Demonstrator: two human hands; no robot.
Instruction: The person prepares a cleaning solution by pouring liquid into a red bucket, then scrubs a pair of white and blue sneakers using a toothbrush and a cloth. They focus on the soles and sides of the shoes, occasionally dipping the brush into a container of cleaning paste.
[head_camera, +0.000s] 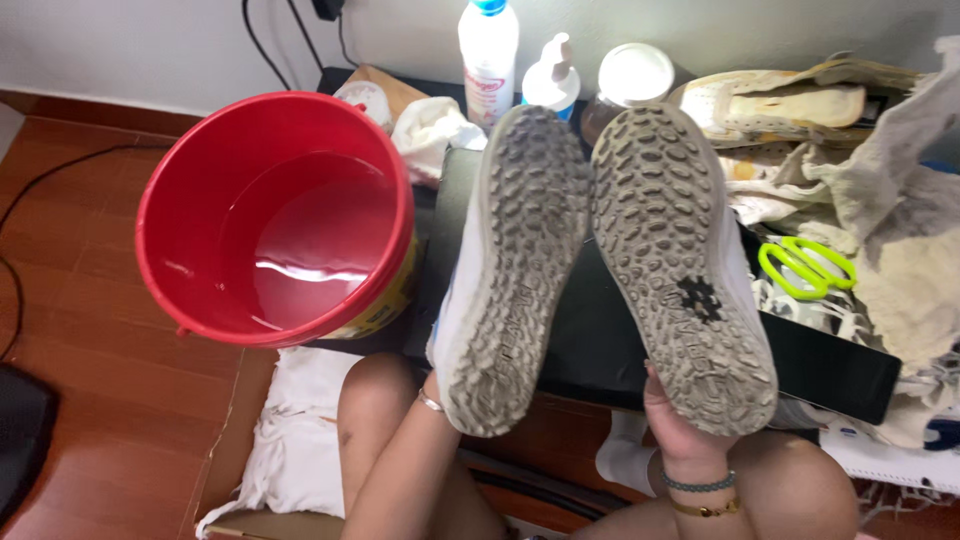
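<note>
Two dirty white sneakers are held up with their grey studded soles facing me. My left hand (432, 385) is mostly hidden behind the heel of the left shoe (515, 265) and grips it; a thin bracelet shows at the wrist. The right shoe (680, 260) is held by its heel in my right hand (672, 425), whose wrist carries two bracelets. The shoes sit side by side, nearly touching at the toes, above a black surface (600, 330).
A red bucket (170, 190) holding water stands at the left on a wooden floor. Behind the shoes are a white bottle (487, 55), a pump bottle (552, 75) and a lidded jar (630, 75). Green-handled scissors (805, 265), rags and worn insoles lie at the right. White cloth (290, 440) lies by my knee.
</note>
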